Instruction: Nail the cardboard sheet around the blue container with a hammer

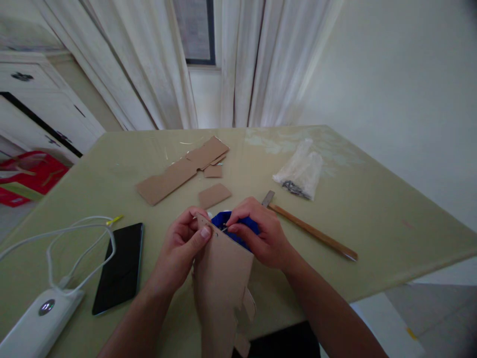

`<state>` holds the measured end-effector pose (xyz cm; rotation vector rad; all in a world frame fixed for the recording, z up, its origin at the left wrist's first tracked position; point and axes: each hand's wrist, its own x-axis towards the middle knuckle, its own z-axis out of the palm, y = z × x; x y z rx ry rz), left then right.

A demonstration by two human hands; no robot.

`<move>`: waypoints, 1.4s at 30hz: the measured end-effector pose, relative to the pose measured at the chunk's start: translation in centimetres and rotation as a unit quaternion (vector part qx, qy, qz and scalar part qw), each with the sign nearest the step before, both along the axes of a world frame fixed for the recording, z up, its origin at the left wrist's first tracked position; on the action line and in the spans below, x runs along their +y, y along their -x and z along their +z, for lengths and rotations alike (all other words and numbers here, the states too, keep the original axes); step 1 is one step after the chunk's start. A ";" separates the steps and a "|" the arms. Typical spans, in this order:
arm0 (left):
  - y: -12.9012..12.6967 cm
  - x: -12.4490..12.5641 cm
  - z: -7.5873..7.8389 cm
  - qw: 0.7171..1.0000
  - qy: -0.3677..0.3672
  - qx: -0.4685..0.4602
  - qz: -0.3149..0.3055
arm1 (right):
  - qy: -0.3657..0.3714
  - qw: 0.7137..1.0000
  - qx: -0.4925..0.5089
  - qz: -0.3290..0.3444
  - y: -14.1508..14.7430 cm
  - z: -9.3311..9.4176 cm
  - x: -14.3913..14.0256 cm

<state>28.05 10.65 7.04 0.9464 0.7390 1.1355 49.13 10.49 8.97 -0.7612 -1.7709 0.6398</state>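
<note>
My left hand (188, 237) is closed on the upper corner of a brown cardboard piece (222, 278), thumb on the near face beside small holes. My right hand (257, 231) pinches a thin metal nail (224, 229) between thumb and forefinger, its tip close to the cardboard's top edge. Whether the tip touches the cardboard, I cannot tell. Just behind the edge, partly covered by my right hand, is something shiny and blue (221, 219). The cardboard stands tilted, with cut flaps on its lower right side.
Beyond my hands lie flat cardboard strips (182, 171) and a small cardboard piece (215, 195). A hammer (313, 231) rests at right, below a clear bag (300, 171) of dark metal bits. At left are a phone (119, 268), a white power bank (44, 318) and a looped cable (50, 253).
</note>
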 end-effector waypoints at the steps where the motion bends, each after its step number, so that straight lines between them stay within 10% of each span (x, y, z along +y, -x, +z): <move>1: 0.0 0.0 0.1 1.000 -0.004 0.000 -0.004 | -0.004 1.000 0.001 0.001 0.0 0.0 0.0; 33: -0.3 -0.6 -0.1 0.999 -0.013 0.039 0.026 | -0.005 0.998 0.025 0.066 0.3 -0.3 -0.1; 42: -0.5 -0.3 -0.3 0.990 0.007 0.079 0.121 | 0.047 0.996 0.082 -0.003 -1.7 0.2 0.4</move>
